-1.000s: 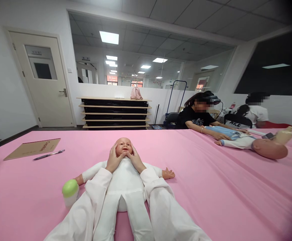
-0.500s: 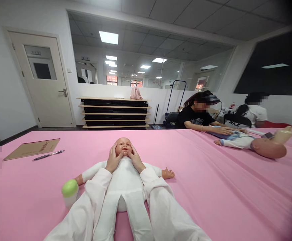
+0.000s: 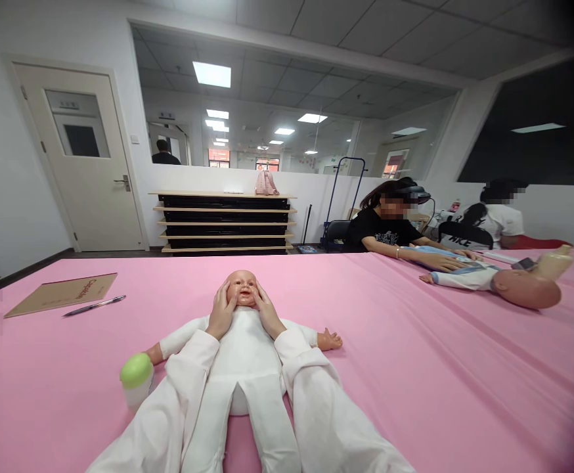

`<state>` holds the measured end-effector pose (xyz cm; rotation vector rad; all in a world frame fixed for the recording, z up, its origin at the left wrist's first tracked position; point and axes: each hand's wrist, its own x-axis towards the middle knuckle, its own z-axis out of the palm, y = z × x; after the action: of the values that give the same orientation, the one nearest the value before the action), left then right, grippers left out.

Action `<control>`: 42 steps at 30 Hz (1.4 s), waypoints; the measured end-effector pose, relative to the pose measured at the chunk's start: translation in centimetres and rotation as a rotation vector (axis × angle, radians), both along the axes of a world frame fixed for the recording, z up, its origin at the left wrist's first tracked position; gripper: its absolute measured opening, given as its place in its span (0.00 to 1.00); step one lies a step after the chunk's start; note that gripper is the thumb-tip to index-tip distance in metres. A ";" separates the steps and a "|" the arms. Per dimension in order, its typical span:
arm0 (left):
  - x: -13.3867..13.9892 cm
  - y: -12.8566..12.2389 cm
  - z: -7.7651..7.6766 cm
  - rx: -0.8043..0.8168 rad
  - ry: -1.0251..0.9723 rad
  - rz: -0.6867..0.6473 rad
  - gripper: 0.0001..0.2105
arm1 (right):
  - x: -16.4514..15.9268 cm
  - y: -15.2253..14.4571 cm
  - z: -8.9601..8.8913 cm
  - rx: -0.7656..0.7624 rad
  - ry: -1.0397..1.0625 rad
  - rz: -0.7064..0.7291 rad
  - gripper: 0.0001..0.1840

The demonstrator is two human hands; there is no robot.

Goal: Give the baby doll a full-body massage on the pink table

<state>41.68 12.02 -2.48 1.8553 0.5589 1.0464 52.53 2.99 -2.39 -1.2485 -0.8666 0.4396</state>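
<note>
A baby doll point(image 3: 247, 341) with a white cloth body lies on its back, head away from me and arms spread. My left hand point(image 3: 222, 309) cups the left side of its head, fingers along the temple and thumb on the cheek. On the opposite side, my right hand point(image 3: 268, 310) holds the head in the same way. The doll's face shows between my thumbs, which rest apart on either side of its mouth. Beside the doll's arm on the left stands a white bottle with a green cap point(image 3: 136, 378), close to my left sleeve.
A pink cloth point(image 3: 415, 394) covers the table. On the left lie a brown notebook point(image 3: 63, 293) and a pen point(image 3: 94, 306). Across the table at right, a person point(image 3: 390, 223) in a headset handles another doll point(image 3: 526, 286), with a pale bottle point(image 3: 553, 264) near its head.
My thumbs have slid outward from the doll's chin to its cheeks, uncovering more of the mouth. The other person's hands have shifted slightly over their doll.
</note>
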 end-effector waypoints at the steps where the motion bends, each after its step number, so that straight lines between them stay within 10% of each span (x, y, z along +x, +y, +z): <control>1: 0.1 0.0 -0.1 0.019 0.010 0.003 0.28 | -0.1 0.0 0.0 -0.005 -0.004 -0.003 0.39; 42: 0.5 0.9 -1.2 0.068 0.058 0.047 0.36 | 0.1 -0.2 0.1 -0.065 -0.024 0.028 0.45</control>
<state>42.16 12.94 -3.66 1.9457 0.6106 1.0564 52.59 2.78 -2.31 -1.3046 -0.8972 0.4789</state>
